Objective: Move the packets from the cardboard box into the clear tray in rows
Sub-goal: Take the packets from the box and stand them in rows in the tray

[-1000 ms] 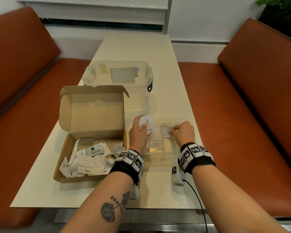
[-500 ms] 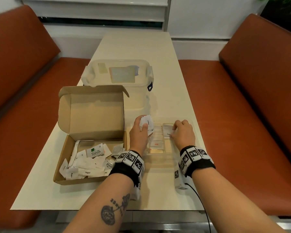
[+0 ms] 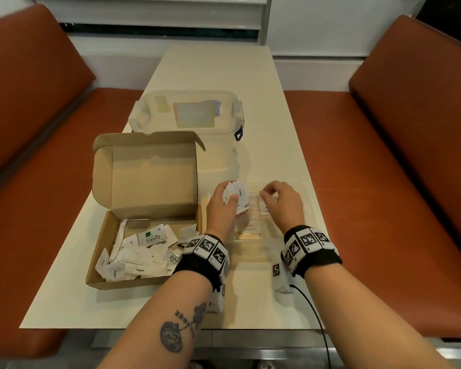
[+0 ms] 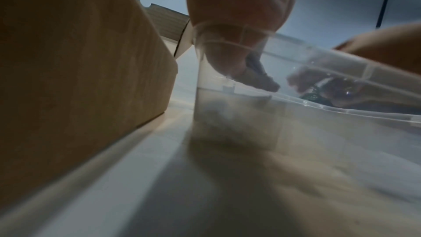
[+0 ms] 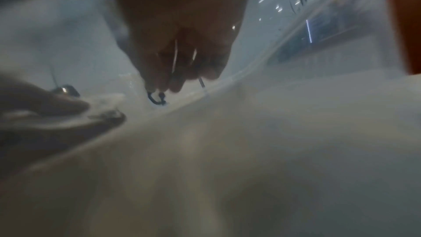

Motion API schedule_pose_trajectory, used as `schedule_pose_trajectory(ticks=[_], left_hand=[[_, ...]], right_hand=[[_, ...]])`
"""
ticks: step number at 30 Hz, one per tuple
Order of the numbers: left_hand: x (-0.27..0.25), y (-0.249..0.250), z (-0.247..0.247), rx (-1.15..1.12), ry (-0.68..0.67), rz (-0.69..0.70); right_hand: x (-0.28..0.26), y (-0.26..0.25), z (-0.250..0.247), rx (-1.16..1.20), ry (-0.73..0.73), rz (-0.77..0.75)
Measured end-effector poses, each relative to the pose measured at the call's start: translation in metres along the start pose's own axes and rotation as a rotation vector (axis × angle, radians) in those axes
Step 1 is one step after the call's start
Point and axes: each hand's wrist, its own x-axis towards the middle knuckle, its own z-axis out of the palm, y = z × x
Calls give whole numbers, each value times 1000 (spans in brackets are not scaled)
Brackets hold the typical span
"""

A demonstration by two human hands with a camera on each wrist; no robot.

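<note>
Roughly, the job looks early: a few packets [image 3: 252, 225] lie in the tray [image 3: 310, 206], while most remain heaped in the box [image 3: 133, 251]. The left hand [image 3: 221, 209] grips a small stack [image 3: 236, 194] over the tray; the right hand [image 3: 282, 203] has fingers curled above it, but whether it pinches a packet is unclear.

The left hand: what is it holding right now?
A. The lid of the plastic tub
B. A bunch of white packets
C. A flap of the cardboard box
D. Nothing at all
B: the left hand grips several white packets over the clear tray.
</note>
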Motion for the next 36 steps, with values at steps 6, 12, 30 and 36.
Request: schedule_pose_trajectory(ticks=[6, 12, 30, 36], left_hand=[[-2, 2, 2, -38, -76, 3], [-3, 5, 1, -60, -58, -6], [-7, 8, -1, -42, 7, -14], [-8, 7, 0, -40, -15, -20]], right_hand=[[6, -26, -2, 167, -205, -33], [5, -20, -6, 255, -134, 85], [-9, 20, -10, -23, -91, 186], [-5, 22, -5, -188, -94, 76]])
